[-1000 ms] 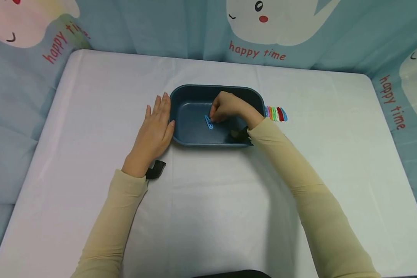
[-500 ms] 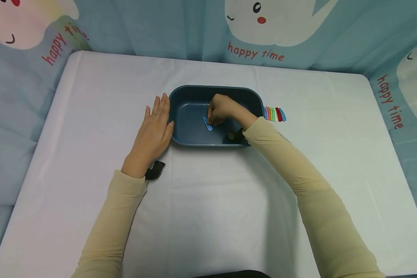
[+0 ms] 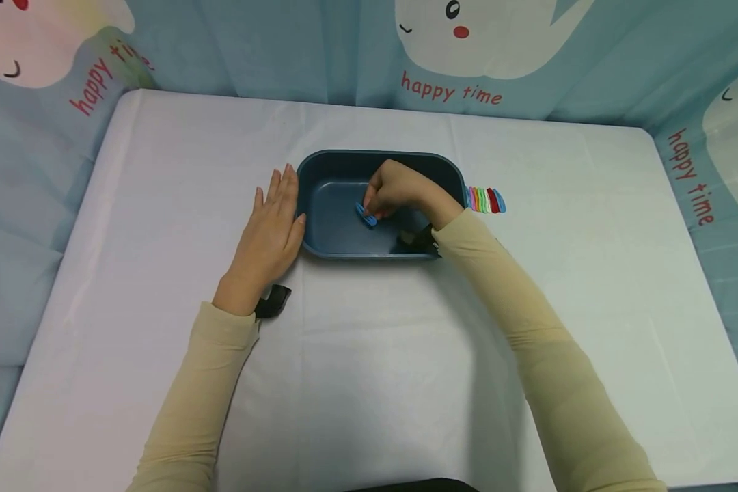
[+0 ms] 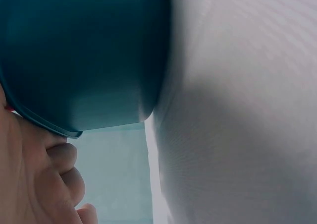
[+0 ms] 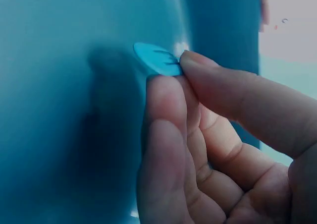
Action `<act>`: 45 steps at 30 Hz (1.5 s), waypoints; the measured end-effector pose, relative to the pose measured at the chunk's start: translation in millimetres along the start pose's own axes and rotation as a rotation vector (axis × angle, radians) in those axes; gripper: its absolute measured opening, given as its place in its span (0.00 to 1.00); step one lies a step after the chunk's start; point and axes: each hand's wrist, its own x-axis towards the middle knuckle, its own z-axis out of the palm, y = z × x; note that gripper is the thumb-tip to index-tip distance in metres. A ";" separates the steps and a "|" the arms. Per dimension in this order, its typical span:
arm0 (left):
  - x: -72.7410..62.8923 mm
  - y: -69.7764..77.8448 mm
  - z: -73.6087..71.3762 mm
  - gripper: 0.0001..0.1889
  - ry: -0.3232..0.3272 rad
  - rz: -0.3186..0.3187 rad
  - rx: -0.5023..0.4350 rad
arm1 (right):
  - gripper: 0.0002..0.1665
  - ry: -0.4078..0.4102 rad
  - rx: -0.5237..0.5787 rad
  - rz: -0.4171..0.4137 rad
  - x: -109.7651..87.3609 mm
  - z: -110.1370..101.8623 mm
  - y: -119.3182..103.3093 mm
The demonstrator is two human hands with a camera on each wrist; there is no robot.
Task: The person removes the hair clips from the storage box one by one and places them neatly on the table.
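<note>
A blue snap hair clip [image 3: 365,216] is pinched between the thumb and fingertips of my right hand [image 3: 400,188], over the floor of a dark blue rectangular basin [image 3: 326,236]. Close up in the right wrist view, the clip [image 5: 156,60] sticks out past the fingertips, tilted, and a shadow falls on the basin behind it. My left hand [image 3: 267,229] lies along the basin's left rim with its fingers straight. From the left wrist, the fingers [image 4: 62,157] show at the rim of the basin [image 4: 94,60].
Just beyond the basin's right end, a row of coloured hair clips [image 3: 487,200] lies side by side on the white tablecloth [image 3: 369,355]. A blue curtain [image 3: 283,51] printed with cartoon figures hangs round the table's back and sides.
The blue hair clip, earlier lying flat on the basin floor under my right fingertips, is now pinched and tipped up. My left hand stays at the rim.
</note>
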 end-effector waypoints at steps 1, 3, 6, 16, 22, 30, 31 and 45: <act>0.1 0.2 0.0 0.31 0.000 0.001 0.000 | 0.03 0.007 0.010 -0.010 -0.8 -1.0 0.3; 0.2 0.5 0.1 0.31 0.001 0.002 -0.001 | 0.03 0.020 0.035 -0.030 -2.9 -2.7 0.3; 0.3 0.8 0.5 0.31 0.002 0.004 -0.002 | 0.04 0.039 0.083 -0.059 -6.8 -5.2 0.3; 1.4 0.9 0.8 0.31 0.004 0.015 0.001 | 0.06 0.176 0.268 -0.183 -38.5 -16.1 7.8; 1.3 1.8 -1.0 0.31 -0.012 0.006 -0.001 | 0.05 0.251 0.341 -0.239 -56.7 -22.7 23.3; -0.4 -0.5 -1.3 0.31 -0.005 0.001 -0.007 | 0.04 0.310 0.425 -0.265 -66.3 -34.4 36.0; -0.4 -0.8 -1.0 0.31 -0.004 0.005 -0.010 | 0.04 0.323 0.438 -0.262 -68.1 -37.1 38.5; 0.7 -0.5 0.5 0.31 0.000 0.015 -0.018 | 0.04 0.424 0.594 -0.199 -82.3 -66.8 78.2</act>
